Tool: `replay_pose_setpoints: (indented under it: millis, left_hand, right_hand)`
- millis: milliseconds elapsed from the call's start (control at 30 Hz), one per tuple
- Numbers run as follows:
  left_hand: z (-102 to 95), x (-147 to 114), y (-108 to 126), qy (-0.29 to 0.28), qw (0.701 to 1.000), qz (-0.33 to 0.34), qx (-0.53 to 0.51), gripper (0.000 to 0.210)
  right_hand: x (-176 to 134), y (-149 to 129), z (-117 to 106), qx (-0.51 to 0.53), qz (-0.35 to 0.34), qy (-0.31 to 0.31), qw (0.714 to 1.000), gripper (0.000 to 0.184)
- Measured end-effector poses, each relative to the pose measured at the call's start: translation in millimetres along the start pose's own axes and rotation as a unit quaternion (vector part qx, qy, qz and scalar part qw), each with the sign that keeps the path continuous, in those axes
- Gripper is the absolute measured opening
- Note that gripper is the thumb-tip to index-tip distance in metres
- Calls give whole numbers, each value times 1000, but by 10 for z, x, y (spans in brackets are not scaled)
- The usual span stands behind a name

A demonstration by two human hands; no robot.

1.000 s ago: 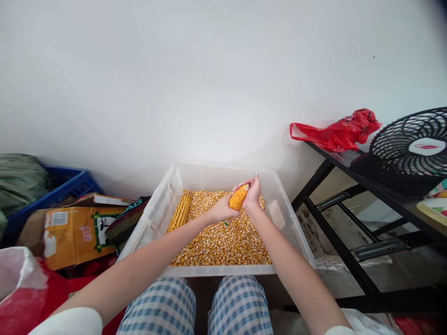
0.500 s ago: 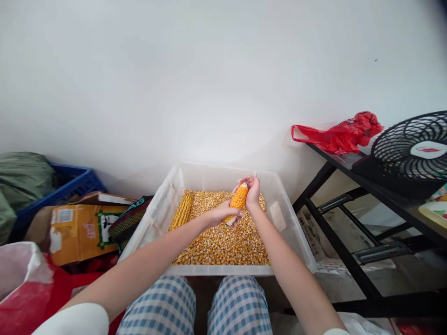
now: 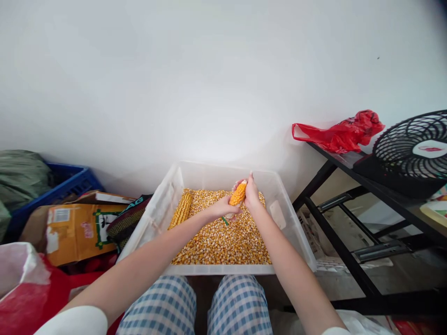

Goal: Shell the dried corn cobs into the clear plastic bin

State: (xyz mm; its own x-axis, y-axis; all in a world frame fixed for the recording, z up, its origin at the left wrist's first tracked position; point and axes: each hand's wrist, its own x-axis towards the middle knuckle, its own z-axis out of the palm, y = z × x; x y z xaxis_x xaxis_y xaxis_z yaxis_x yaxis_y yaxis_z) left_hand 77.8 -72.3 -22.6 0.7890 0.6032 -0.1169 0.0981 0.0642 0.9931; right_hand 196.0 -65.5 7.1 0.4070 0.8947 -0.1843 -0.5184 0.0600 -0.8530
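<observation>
Corn cob [image 3: 238, 194] in both hands, held over the tub [image 3: 223, 270] right of its middle and nearer the far edge: that was what I had through the head camera. It tilted, orange kernels showing, its pale upper tip leaning toward the tub's far right corner. I had the left hand [image 3: 225, 207] closed round the lower end, fingers mostly hidden; how tightly they pressed I couldn't tell. My right hand [image 3: 252, 193] was cupped against the upper part, fingers bent behind the cob and touching it, one digit pointing up. Loose kernels [image 3: 223, 244] spread from the tub's near edge back toward the far one, and a green scrap [image 3: 224, 220] showed just below the left hand. A second cob [image 3: 182, 209] lay along the left edge, its near end covered by the left forearm. On the tub's right wall I made out a pale label [image 3: 277, 215]. Checked trousers [image 3: 240, 302] met the near edge. Beyond the left edge stood a cardboard box [image 3: 75, 230]; beyond the right, a black rack [image 3: 344, 160] carried a red plastic bag [image 3: 344, 134] and a fan [image 3: 398, 156].
</observation>
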Motion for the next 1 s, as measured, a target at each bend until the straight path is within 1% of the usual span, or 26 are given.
replay_pose_setpoints:
  millis: [67,133,167,233,300,367,467,500,567,633,700,733,800,900,967,1000]
  left_hand:
    - [33,32,-62,89,990,7,106,36]
    - [88,50,-112,178,961,26,208,35]
    - [120,51,-127,212,945,36,246,34]
    - [182,42,-134,258,922,40,286,35]
    - [228,26,-115,274,918,36,285,37]
    - [254,14,-85,265,929,40,256,37]
    - [268,16,-44,221,959,40,175,35]
    - [268,20,-31,207,967,38,144,34]
    - [253,25,-3,179,979,50,84,32]
    - [218,16,33,132,989,65,17,32]
    - [166,-11,71,64,995,57,-48,35]
    - [137,-29,86,33,996,48,-68,36]
    - [84,-63,103,-10,996,30,-81,37]
    - [27,-80,87,-36,998,18,-56,36]
    - [7,-62,54,-35,999,16,-20,35]
    - [3,-46,33,-25,1000,16,6,36]
  right_hand:
    - [3,9,-10,52,12,17,998,48]
    - [-4,16,-9,93,21,37,995,49]
    - [-12,18,-5,107,18,47,993,50]
    - [-39,18,15,111,-7,62,992,51]
    - [-78,14,40,87,-45,59,993,50]
    - [-119,14,59,49,-94,31,994,50]
    - [-158,20,65,-2,-169,-17,985,51]
    - [-159,17,61,-10,-185,-28,982,52]
    - [-141,-9,46,-13,-187,-48,981,53]
    - [-102,-64,23,-5,-162,-75,984,54]
    - [-59,-133,-6,-1,-116,-111,987,55]
    - [-40,-165,-24,-4,-89,-125,988,56]
    - [-7,-209,-60,-15,-41,-134,990,58]
    - [32,-213,-110,-23,15,-100,995,57]
    - [53,-190,-135,-20,50,-65,996,54]
    - [61,-176,-143,-17,65,-47,997,52]
